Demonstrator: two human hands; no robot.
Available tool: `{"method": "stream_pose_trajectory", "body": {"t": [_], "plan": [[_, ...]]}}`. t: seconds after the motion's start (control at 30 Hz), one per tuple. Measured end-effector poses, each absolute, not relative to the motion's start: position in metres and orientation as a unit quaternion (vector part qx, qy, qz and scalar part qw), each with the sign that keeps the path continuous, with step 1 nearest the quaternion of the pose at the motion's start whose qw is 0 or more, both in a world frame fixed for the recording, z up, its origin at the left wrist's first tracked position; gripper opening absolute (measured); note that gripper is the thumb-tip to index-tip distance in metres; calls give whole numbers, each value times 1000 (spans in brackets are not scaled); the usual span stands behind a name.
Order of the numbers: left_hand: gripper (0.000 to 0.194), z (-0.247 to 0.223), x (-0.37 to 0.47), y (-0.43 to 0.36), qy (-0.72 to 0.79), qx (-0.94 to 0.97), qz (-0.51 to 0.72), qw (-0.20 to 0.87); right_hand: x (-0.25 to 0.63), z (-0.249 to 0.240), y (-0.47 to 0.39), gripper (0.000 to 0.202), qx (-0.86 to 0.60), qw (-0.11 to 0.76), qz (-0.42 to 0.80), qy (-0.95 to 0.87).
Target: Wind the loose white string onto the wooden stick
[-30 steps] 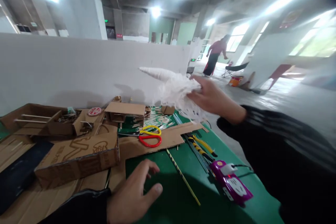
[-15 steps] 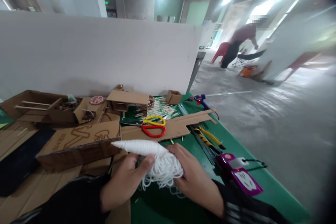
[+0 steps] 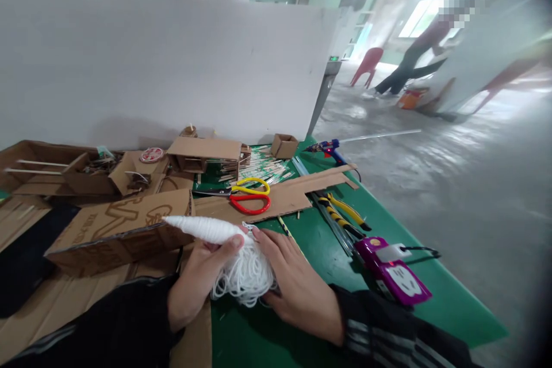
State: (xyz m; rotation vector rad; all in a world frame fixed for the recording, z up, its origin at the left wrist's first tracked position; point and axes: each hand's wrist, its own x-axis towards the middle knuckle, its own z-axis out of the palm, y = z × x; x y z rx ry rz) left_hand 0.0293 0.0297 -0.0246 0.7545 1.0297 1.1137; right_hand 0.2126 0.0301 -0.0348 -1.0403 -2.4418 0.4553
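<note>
A tapered white cone wound tightly with string [image 3: 202, 227] points to the left, above the green tabletop. My left hand [image 3: 200, 276] grips its thick end, thumb laid on top. Loose loops of white string [image 3: 248, 279] hang in a bunch below that end. My right hand [image 3: 295, 282] curls around the right side of the bunch, its lower fingers partly hidden behind the loops. Just beyond lie scissors [image 3: 250, 195] with one yellow and one red handle, on a flat cardboard piece [image 3: 288, 195]. A cardboard box [image 3: 125, 236] stands left of the cone.
Pliers [image 3: 345, 215], a purple power strip [image 3: 394, 273] and a blue glue gun [image 3: 330, 149] lie on the right. Thin sticks [image 3: 259, 167] and small cardboard boxes [image 3: 207, 152] stand at the back, before a white partition [image 3: 172, 69]. A person [image 3: 414, 54] bends over farther off.
Both hands and the string have shifted slightly left in view. My right hand has moved over the top of the loose loops. The view has tilted down, and the distant person has changed stance.
</note>
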Motion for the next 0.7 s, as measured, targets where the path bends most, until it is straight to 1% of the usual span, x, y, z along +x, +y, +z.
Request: {"method": "stream_pose_trajectory", "body": {"t": [0.1,0.13,0.2,0.27,0.33,0.4,0.47,0.6,0.7], "plan": [[40,-21,26,31,441,299,518,669,219,-30,27,92,-350,284,117,-885],[41,-19,25,31,442,294,521,669,221,-29,25,91,-338,316,109,-880],[41,-17,24,30,441,293,520,670,223,-26,22,81,-308,362,111,-873],[40,-17,25,29,432,304,521,670,220,-25,19,65,-277,354,124,-885],[38,-18,25,28,422,326,527,662,215,-26,18,52,-258,311,130,-905],[35,-19,25,28,417,352,537,644,208,-29,19,46,-265,281,137,-912],[30,-19,23,28,420,378,548,617,204,-30,21,43,-281,272,152,-908],[25,-17,20,26,425,396,558,593,203,-30,23,36,-288,288,224,-885],[31,-17,20,24,420,392,547,609,207,-28,24,20,-301,324,291,-848]]}}
